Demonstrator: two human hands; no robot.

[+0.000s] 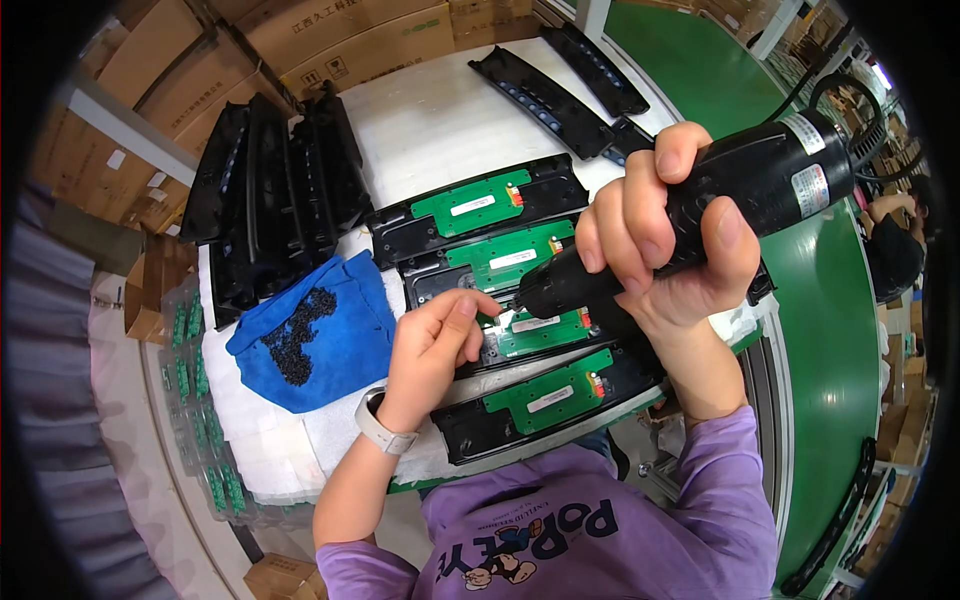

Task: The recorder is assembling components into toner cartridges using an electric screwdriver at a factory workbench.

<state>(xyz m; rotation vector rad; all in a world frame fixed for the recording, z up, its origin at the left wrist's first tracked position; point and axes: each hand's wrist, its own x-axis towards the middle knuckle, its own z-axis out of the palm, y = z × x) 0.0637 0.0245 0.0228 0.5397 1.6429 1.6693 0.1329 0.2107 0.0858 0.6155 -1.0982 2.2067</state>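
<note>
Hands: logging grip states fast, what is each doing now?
Left hand: fingers pinched at the driver tip on a green circuit board.
Right hand: closed around the black electric screwdriver.

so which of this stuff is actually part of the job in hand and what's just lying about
In use:
right hand gripping the black power screwdriver
left hand at the green circuit board in its black panel
screws on the blue cloth

Lying about:
cardboard boxes
stacked black panels

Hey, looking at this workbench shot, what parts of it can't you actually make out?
- Driver tip: head view, hidden where the left hand meets the nose of the electric screwdriver.
- Third green circuit board: partly covered by both hands; the right hand grips the driver.
- Dark pile on the blue cloth: pieces too small to identify.
- Scene edges: cut off by the fisheye rim.
</note>
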